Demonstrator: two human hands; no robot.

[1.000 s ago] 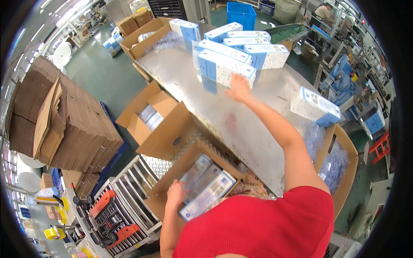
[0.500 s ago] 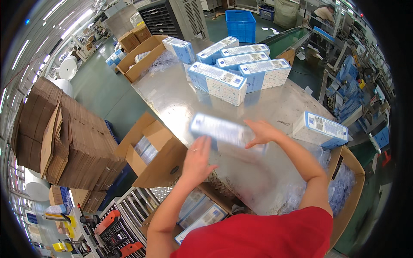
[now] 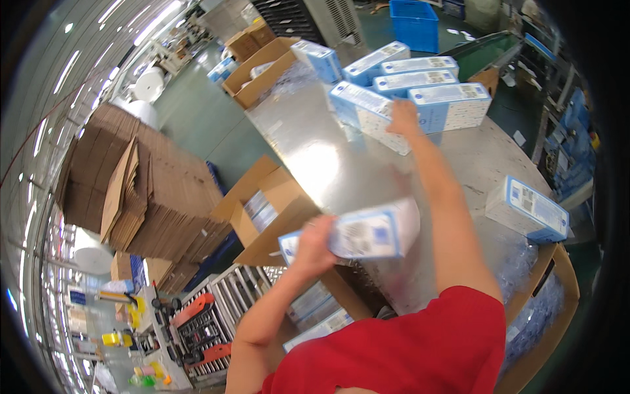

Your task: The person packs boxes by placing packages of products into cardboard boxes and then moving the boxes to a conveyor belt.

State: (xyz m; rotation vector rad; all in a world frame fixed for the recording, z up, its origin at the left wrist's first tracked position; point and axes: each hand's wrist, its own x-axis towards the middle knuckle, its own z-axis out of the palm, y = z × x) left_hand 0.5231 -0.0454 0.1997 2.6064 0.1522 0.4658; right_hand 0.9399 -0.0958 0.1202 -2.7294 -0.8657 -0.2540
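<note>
My left hand [image 3: 314, 244] grips a white and blue carton [image 3: 367, 233], held tilted above the near edge of the steel table [image 3: 315, 157]. The carton is blurred by motion. My right hand [image 3: 403, 118] reaches far across the table and rests on another white and blue carton [image 3: 367, 115] in a pile of several like cartons [image 3: 420, 85] at the far end. Whether its fingers grip that carton I cannot tell.
A single carton [image 3: 528, 209] lies on the table at right. An open cardboard box [image 3: 269, 210] with cartons stands left of the table, another below me [image 3: 321, 308]. Flat cardboard is stacked [image 3: 144, 190] at left. A box of plastic wrap [image 3: 545, 308] sits at right.
Both hands held one carton above the table half a second ago. Now my left hand alone carries it toward me, and my right hand has reached back to the far pile.
</note>
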